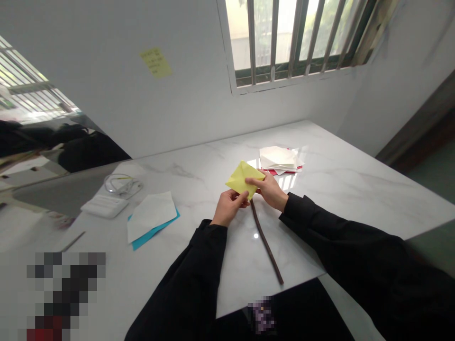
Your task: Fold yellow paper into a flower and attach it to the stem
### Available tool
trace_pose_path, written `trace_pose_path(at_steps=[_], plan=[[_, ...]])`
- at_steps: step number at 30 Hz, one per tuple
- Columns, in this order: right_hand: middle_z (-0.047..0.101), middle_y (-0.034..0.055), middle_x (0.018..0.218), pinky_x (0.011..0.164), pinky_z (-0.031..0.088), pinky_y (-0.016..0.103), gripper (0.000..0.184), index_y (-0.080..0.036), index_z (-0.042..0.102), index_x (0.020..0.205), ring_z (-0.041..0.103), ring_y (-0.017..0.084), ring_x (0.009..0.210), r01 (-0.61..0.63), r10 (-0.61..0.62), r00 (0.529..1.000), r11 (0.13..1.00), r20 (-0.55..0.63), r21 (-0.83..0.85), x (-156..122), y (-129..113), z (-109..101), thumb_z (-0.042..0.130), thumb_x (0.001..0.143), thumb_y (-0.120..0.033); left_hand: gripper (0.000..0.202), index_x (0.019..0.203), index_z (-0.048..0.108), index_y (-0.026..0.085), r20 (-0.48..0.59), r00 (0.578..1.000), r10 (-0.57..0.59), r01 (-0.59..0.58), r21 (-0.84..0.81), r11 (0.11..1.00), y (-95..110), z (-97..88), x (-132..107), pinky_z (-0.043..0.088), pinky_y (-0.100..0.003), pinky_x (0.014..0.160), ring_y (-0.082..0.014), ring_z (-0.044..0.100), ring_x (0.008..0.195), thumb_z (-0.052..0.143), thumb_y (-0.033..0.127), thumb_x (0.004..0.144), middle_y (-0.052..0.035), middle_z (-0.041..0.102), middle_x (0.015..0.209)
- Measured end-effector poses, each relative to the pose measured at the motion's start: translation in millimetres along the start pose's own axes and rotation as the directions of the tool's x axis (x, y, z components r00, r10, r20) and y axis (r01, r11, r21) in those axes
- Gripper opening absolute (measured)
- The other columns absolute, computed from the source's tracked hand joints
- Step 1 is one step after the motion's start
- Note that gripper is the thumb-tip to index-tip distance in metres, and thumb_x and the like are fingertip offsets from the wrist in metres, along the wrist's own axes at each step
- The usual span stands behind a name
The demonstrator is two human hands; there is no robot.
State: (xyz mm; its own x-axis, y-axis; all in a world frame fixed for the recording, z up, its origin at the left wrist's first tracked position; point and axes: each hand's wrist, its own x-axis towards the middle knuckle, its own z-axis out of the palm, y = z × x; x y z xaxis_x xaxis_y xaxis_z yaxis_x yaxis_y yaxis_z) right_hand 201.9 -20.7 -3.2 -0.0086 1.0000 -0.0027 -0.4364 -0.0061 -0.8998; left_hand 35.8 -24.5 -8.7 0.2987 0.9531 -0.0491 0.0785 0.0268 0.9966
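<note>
A folded yellow paper (241, 179) is held at frame centre, above the white marble bench (337, 189), its long axis nearly level and rising slightly rightward. The left hand (229, 206) and right hand (267, 190) both grip it closed, from either side.

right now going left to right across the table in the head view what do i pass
white rectangular pad → white paper lying on teal paper → yellow folded paper → stack of white and red papers

The paper (243, 179) is matt yellow, the marble tabletop (341, 199) glossy and smooth.
</note>
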Motion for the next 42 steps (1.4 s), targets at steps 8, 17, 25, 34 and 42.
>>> trace_pose_path(at_steps=[8,17,25,34,42], plan=[[0.071,0.0011,0.092,0.069,0.055,0.026,0.044,-0.020,0.064,0.098,0.066,0.015,0.080,-0.015,0.018,0.997,0.999,-0.071,0.044,-1,-4,2,0.086,0.061,-0.028,0.048,0.081,0.073,0.015,0.125,0.992,-0.026,0.024,0.017,1.000,3,5.5,-4,0.057,-0.033,0.068,-0.0199,0.068,0.067,0.079,0.062,0.077,-0.0071,0.073,0.076],[0.068,-0.0006,0.088,0.069,0.053,0.027,0.045,-0.019,0.063,0.092,0.064,0.016,0.081,-0.001,0.008,0.994,0.998,-0.106,0.070,-2,-10,2,0.088,0.057,-0.030,0.053,0.075,0.065,0.016,0.127,0.991,0.051,-0.056,0.036,0.998,4,5.9,-2,0.053,-0.029,0.062,-0.0161,0.063,0.061,0.076,0.068,0.077,-0.0021,0.065,0.064],[0.068,-0.0011,0.087,0.068,0.052,0.026,0.043,-0.020,0.062,0.091,0.063,0.015,0.078,0.006,0.003,0.993,0.997,-0.120,0.074,0,-11,0,0.088,0.058,-0.030,0.047,0.080,0.067,0.015,0.182,0.982,0.042,-0.048,0.030,0.998,6,4.9,-2,0.054,-0.028,0.067,-0.0164,0.066,0.068,0.076,0.060,0.081,-0.0043,0.070,0.074],[0.069,-0.0004,0.091,0.070,0.053,0.026,0.045,-0.020,0.063,0.095,0.064,0.015,0.080,-0.009,0.015,0.994,0.998,-0.107,0.060,0,-10,-1,0.087,0.058,-0.030,0.046,0.081,0.062,0.016,0.175,0.981,0.085,-0.100,0.081,0.992,1,2.8,0,0.050,-0.027,0.060,-0.0143,0.060,0.057,0.073,0.061,0.083,-0.0017,0.065,0.063],[0.069,-0.0008,0.090,0.070,0.053,0.026,0.043,-0.019,0.063,0.094,0.064,0.015,0.079,-0.012,0.015,0.996,0.999,-0.088,0.036,0,-8,-2,0.087,0.059,-0.029,0.045,0.082,0.066,0.017,0.208,0.974,0.089,-0.122,0.150,0.981,2,-3.8,1,0.050,-0.028,0.058,-0.0148,0.059,0.056,0.073,0.061,0.083,-0.0012,0.064,0.060]])
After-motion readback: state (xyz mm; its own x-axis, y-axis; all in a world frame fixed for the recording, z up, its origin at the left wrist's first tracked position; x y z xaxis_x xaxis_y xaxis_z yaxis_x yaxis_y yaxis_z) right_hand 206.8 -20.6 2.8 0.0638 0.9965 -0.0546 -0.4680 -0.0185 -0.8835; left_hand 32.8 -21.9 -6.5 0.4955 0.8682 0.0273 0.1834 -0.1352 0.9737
